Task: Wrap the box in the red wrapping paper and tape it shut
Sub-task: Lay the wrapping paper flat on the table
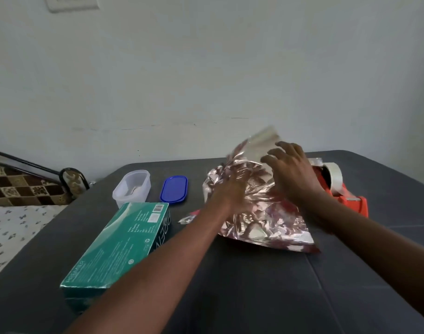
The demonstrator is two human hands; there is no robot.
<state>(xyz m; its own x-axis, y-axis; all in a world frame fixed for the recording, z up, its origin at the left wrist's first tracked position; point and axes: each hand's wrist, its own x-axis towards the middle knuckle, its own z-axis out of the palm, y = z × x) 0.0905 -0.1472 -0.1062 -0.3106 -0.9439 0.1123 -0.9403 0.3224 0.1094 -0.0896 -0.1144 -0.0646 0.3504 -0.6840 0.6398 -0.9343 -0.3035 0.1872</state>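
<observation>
The wrapping paper (261,213) lies crumpled at the table's centre right, shiny silver-pink side up, with a red edge showing at its near right corner. One flap stands up at the back. My left hand (230,189), blurred, lies on the paper's left part with fingers stretched out. My right hand (291,172) hovers over the raised flap with fingers spread and bent, holding nothing that I can see. The green box (117,247) lies to the left of the paper, apart from it, partly under my left forearm. A red tape dispenser (345,196) with a roll of tape stands behind my right hand.
A clear plastic tub (132,186) and its blue lid (174,189) sit behind the box. A small scrap of foil (187,219) lies between box and paper. The dark grey table (242,285) meets a wall at the back; a bed is at the left.
</observation>
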